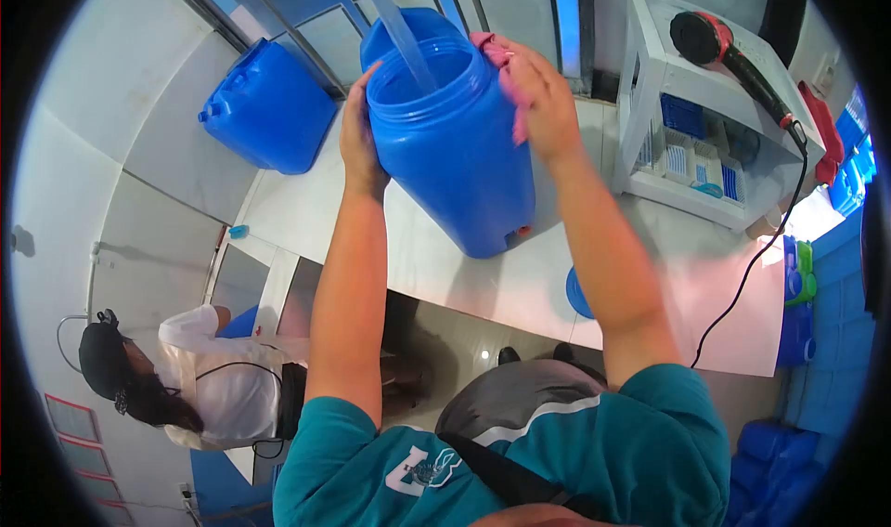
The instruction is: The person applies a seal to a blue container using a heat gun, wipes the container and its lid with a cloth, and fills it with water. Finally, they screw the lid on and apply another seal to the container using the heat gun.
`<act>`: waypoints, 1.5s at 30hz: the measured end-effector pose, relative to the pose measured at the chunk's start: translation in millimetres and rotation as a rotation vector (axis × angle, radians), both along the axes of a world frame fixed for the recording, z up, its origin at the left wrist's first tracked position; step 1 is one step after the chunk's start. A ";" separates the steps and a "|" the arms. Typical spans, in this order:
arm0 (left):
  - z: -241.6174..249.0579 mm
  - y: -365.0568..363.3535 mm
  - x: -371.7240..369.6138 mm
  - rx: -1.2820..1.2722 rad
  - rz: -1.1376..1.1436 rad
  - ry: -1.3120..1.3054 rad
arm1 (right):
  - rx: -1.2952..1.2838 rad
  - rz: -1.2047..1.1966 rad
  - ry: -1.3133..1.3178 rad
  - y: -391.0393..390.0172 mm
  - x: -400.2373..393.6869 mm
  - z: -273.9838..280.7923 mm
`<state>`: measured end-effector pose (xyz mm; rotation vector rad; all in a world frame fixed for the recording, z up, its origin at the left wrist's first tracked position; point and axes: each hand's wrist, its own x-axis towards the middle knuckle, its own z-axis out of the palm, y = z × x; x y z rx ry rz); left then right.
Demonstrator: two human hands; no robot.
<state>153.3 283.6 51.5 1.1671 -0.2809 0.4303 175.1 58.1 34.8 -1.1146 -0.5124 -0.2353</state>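
The blue jug slants over the bench, mouth away from me, between my left fingers, opened wide to hold its side, and my right fingers, closed on pink cloth.

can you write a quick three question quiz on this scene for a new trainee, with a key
1. Which hand holds the crumpled pink cloth against the wide-mouthed blue plastic container?
2. True or false: the container's mouth is screwed shut.
3. Fill in the missing colour: on top of the white shelf unit lies a black-and-____ corded handheld tool.

Key:
1. The right hand.
2. False: the mouth is open, and a long translucent tube reaches into it.
3. Red.
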 end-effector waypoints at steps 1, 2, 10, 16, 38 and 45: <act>-0.7 0.0 -0.9 -0.003 0.002 0.009 | 0.071 0.098 0.001 0.1 31.8 -25.5; 1.8 -1.1 -2.5 0.016 0.030 0.033 | 0.141 0.197 -0.003 2.7 49.8 -46.6; 3.7 -5.1 -6.0 0.031 0.057 0.020 | -0.016 -0.259 0.051 25.3 -57.4 -107.1; 3.3 -4.1 -7.5 0.012 0.076 0.062 | 0.002 0.032 -0.207 3.5 26.8 6.9; 48.3 24.2 -77.6 0.471 0.394 0.022 | -0.776 -0.745 -1.127 93.5 -87.9 -11.6; -16.0 -29.8 -134.5 0.116 0.123 -0.142 | -0.559 -0.386 -1.007 95.7 -99.1 16.0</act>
